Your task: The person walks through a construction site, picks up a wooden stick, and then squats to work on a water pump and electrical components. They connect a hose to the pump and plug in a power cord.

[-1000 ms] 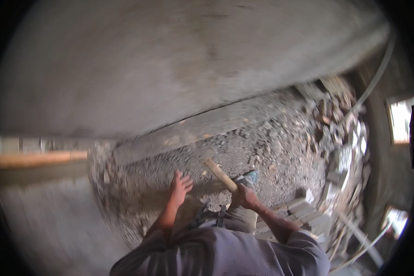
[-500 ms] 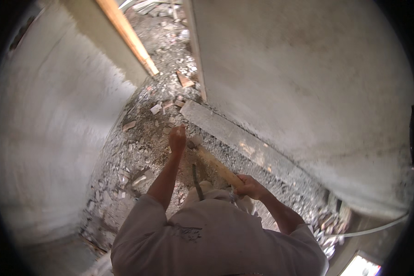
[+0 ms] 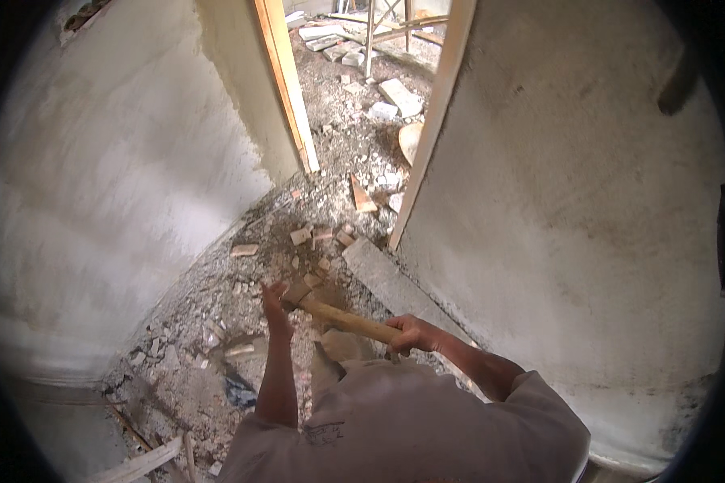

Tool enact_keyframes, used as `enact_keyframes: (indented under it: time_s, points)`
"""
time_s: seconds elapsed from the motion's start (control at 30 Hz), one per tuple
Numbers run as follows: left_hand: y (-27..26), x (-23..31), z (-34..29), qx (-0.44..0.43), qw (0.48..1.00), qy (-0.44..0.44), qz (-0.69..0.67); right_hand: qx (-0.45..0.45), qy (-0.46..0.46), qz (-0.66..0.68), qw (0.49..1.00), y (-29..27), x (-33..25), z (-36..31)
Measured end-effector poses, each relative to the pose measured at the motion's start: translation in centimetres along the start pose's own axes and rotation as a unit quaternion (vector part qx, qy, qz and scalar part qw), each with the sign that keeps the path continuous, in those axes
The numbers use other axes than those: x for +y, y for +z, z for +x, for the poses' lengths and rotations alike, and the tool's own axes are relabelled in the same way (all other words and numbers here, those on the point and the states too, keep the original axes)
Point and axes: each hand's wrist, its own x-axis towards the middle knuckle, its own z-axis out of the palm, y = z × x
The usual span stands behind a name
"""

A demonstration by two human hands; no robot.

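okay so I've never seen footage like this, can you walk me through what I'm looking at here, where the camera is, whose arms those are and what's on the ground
The camera sits on a person's head and looks down, so the two bare arms rising from the lower edge are that person's own. The wide lens bends straight edges, which is why the plastered walls seem to curve.

The right hand grips the end of a wooden-handled hammer. The left hand is up at the hammer's head end; whether its fingers close on anything is hard to tell.

The floor is rough and covered in rubble: broken brick pieces, grey stone chips and dust, with a flat concrete slab along the right wall. Ahead is a doorway with a wooden frame, and more loose blocks lie beyond it.
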Motion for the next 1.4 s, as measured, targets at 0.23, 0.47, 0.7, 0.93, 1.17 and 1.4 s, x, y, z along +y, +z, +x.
enact_keyframes:
  time_s: [0.23,0.47,0.7,0.93,1.17,1.4]
  points:
    - [-1.4,5.8,10.4,-0.165,0.968,-0.159,-0.106,0.011,0.001,-0.227,0.974,-5.0,-9.2,16.1]
    - [-0.9,9.6,22.7,-0.076,0.971,-0.226,-0.035,-0.007,-0.088,0.091,0.992,-10.3,-14.9,28.2]
    - [5.5,10.0,29.5,-0.120,0.918,-0.294,-0.236,0.157,-0.225,0.061,0.960,-11.8,-18.3,38.7]
    - [18.6,11.5,39.5,-0.284,0.916,-0.283,-0.029,0.239,-0.211,0.283,0.905,-20.0,-18.7,49.7]
    - [31.1,11.9,52.5,-0.324,0.906,-0.181,0.201,0.426,-0.136,0.623,0.642,-40.1,-22.2,52.2]
    - [50.8,22.8,59.2,-0.404,0.896,0.134,0.127,0.501,-0.119,0.632,0.579,-53.5,-18.1,43.8]
